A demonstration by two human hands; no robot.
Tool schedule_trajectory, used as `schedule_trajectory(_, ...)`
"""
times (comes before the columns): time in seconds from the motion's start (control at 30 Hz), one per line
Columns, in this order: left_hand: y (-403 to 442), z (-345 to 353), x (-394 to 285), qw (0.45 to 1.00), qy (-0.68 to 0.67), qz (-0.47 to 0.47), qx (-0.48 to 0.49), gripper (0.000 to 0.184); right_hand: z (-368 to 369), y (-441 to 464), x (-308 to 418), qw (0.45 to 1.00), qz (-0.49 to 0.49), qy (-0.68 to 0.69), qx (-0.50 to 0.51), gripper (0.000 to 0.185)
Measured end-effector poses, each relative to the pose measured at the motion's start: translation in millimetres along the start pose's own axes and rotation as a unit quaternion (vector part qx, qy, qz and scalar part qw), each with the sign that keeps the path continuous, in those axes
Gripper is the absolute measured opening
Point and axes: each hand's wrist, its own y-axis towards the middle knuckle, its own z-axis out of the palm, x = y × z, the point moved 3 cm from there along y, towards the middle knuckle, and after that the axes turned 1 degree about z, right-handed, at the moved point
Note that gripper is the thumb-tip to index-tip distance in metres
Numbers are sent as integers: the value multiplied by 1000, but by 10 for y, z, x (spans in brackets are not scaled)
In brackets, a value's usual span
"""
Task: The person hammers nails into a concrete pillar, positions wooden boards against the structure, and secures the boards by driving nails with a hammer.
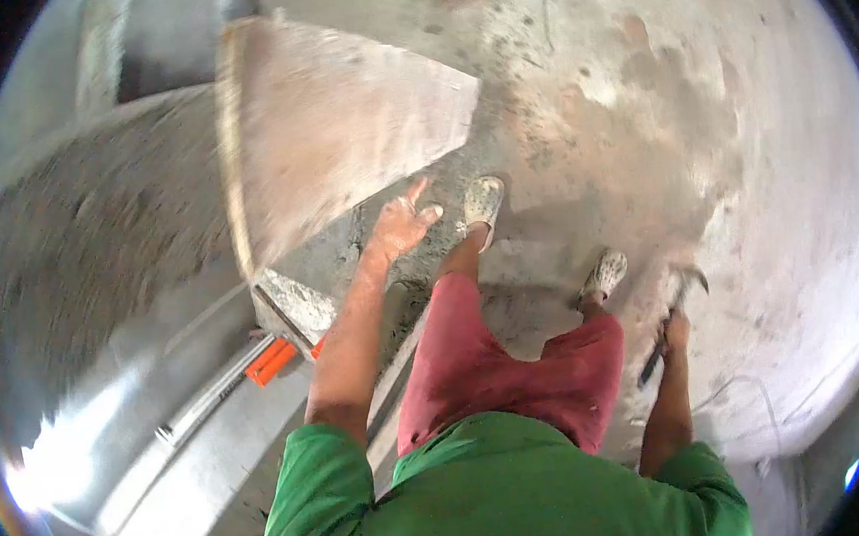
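My right hand point(677, 332) is closed around the dark handle of a claw hammer point(690, 287), low at my right side. The hammer's metal head points away from me, and its curved claw shows slightly blurred. My left hand point(402, 228) reaches forward with nothing in it, index finger and thumb stretched apart and the other fingers partly curled. Pale dust or plaster marks its fingertips. Close beside that hand, on its left, is the lower edge of a large, pale flat panel point(350, 124). I cannot tell whether the hand touches it.
Orange-handled metal tools point(272, 362) lie on a pale ledge point(181, 494) at the left. My feet, in speckled clogs point(485, 200), stand on a stained, rough floor point(630, 144). A dark, rough surface point(98, 221) spreads beyond the panel. A thin cable point(756, 380) runs at the right.
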Motion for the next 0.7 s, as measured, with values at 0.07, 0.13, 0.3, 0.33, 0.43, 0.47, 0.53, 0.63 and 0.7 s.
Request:
schedule_trajectory(0.07, -485, -58, 129, 991, 70, -109, 24, 70, -1036, 186, -385, 981, -2, -169, -95, 38)
schedule_trajectory(0.13, -1009, -267, 329, 979, -91, -141, -118, 70, -1664, 6, -639, 991, -28, -112, -67, 40)
schedule_trajectory(0.3, -2081, -997, -183, 857, -309, -85, -403, 86, -2569, -264, -795, 992, 16, -93, -86, 37)
schedule_trajectory(0.33, -2230, -1127, -369, 842, -333, -66, -418, 89, -2540, -496, -646, 993, 6, -93, -75, 35)
schedule_trajectory(0.43, -2456, -1333, -817, 828, -377, -41, -412, 87, -2696, -277, -487, 953, -152, -262, -2, 34)
schedule_trajectory(0.47, -2437, -1370, -864, 826, -383, -38, -412, 87, -2917, 247, -638, 869, -297, -396, 12, 39)
schedule_trajectory(0.53, -2379, -1448, -944, 838, -357, -44, -411, 90, -2529, -503, -13, 911, -220, -348, -15, 35)
schedule_trajectory(0.63, -2277, -1491, -1067, 829, -385, -43, -403, 92, -1985, -1416, 657, 925, -209, -318, -19, 32)
schedule_trajectory(0.7, -2148, -1480, -892, 834, -380, -49, -397, 92, -1839, -1709, 882, 933, -183, -308, -13, 39)
